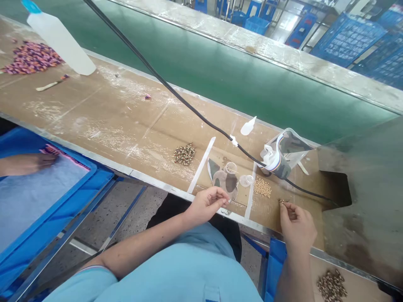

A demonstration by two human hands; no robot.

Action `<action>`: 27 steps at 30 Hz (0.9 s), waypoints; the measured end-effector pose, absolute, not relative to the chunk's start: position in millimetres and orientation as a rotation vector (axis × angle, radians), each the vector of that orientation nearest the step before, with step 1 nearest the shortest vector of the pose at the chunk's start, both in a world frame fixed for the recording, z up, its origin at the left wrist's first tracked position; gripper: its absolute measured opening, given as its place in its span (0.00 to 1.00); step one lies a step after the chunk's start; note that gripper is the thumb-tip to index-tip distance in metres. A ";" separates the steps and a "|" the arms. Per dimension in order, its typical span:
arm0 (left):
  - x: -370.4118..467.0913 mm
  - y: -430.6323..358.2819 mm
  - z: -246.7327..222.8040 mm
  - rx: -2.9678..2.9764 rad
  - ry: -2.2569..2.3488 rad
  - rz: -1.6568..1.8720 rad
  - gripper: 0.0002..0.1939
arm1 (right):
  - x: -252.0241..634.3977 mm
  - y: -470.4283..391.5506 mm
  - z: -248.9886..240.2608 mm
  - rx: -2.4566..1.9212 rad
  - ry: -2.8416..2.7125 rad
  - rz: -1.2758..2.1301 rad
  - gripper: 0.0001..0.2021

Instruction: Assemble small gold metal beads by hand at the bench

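My left hand [209,203] hovers at the bench's front edge beside a camouflage cloth piece [225,182], fingertips pinched together; what they hold, if anything, is too small to make out. In my right hand [297,224], thumb and forefinger close on a small brown piece [281,201] over the cardboard. Between the hands lies a pile of tan beads [262,187]. A small clear cup [231,167] sits on the cloth, with a clear lid [246,180] to its right. Left of the white tape strip [203,163] is a pile of brown-and-cream pieces [184,154].
A black cable [163,84] crosses above the bench. A clear bag [286,153] and white nozzle [248,126] lie behind. A bottle [59,37] and pink pile [33,58] are far left. Another person's hand [31,162] is over a blue tray [85,176]. More brown pieces [331,285] lie lower right.
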State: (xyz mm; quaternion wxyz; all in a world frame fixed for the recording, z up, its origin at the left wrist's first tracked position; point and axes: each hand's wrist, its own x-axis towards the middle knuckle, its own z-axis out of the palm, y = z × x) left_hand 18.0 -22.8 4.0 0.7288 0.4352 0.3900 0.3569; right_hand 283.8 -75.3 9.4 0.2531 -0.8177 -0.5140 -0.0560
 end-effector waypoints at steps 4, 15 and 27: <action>17.3 -22.0 6.8 0.979 0.860 0.786 0.10 | 274.7 -71.3 11.8 -2.185 -1.486 -0.117 0.18; 16.7 -20.7 4.6 0.949 0.857 0.771 0.10 | 252.7 -45.9 11.9 -1.694 -2.066 -0.206 0.11; 18.6 -21.0 2.3 0.905 0.869 0.759 0.13 | 250.6 -39.1 14.5 -1.669 -2.209 -0.245 0.13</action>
